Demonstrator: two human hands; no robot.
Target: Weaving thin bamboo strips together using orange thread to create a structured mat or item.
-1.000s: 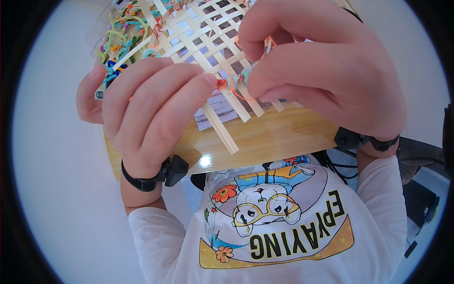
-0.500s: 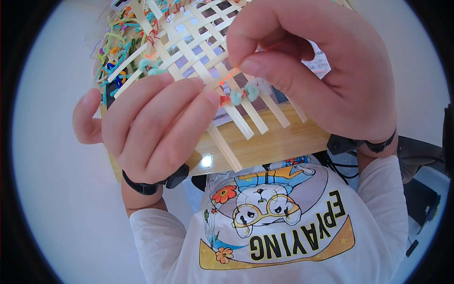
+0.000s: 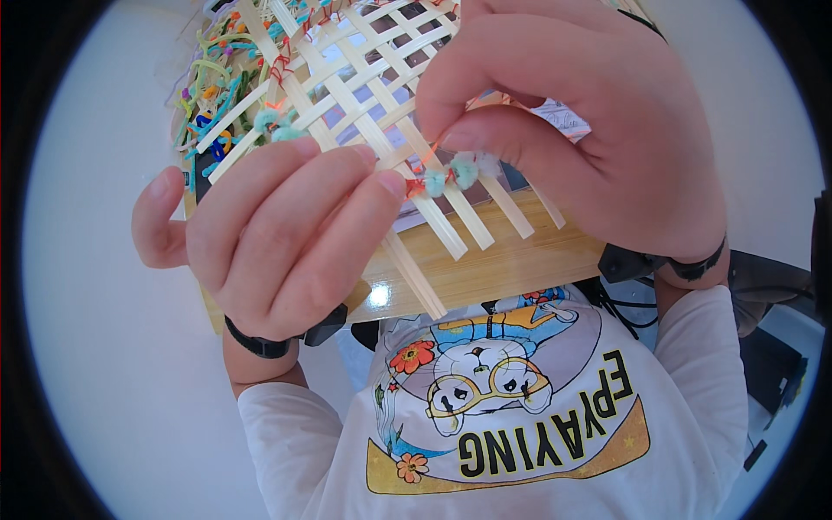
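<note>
A lattice of pale flat strips [image 3: 374,128], woven over and under like bamboo splints, spreads out between my hands, its loose strip ends toward me. My left hand [image 3: 277,230] is closed on its near left edge, thumb and fingertips at a crossing of strips, little finger held out. My right hand [image 3: 598,147] pinches an orange thread [image 3: 428,157] between thumb and forefinger, just above the weave. Pale green fuzzy tufts [image 3: 464,172] are tied with red thread along the near edge. More green tufts [image 3: 282,130] show beside my left knuckles.
Below the weave lies a wooden table [image 3: 485,269] with its near edge by my shirt. Colourful pipe cleaners [image 3: 221,95] heap up at the far left. A printed paper [image 3: 563,120] shows partly behind my right hand. Dark cables [image 3: 628,312] hang at the right.
My right thumb and forefinger have come slightly down toward the weave, and the visible stretch of orange thread is shorter and steeper. My left hand stays nearly still.
</note>
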